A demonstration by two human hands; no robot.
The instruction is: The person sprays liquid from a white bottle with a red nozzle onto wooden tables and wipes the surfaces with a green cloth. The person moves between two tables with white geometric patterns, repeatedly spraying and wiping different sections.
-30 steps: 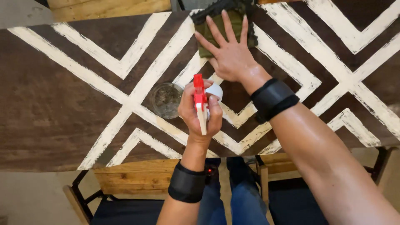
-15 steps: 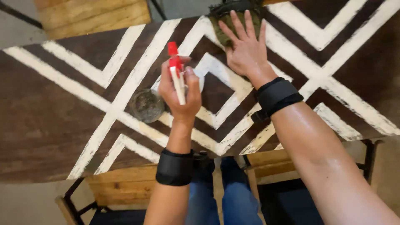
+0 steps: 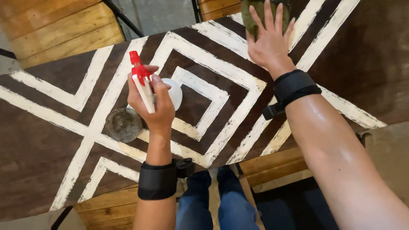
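View from above of a person's two bare arms over a dark brown wooden table (image 3: 47, 153) painted with wide white zigzag and diamond lines. The left hand (image 3: 151, 104) is clenched around the neck of a spray bottle (image 3: 147, 87), held upright above the table; its red nozzle and white trigger rise out of the top of the fist, and the pale rounded body of the bottle shows just behind the fingers, on the far side of the hand. Just beside this hand, toward the left, a small round glass dish (image 3: 123, 124) sits on the tabletop. The right hand (image 3: 269, 40) lies flat, fingers spread, pressing down on a dark green cloth (image 3: 255, 17) at the far edge of the table; the cloth shows around and beyond the fingertips. Both wrists wear black straps. Below the near table edge, blue-jeaned legs and a wooden bench are visible
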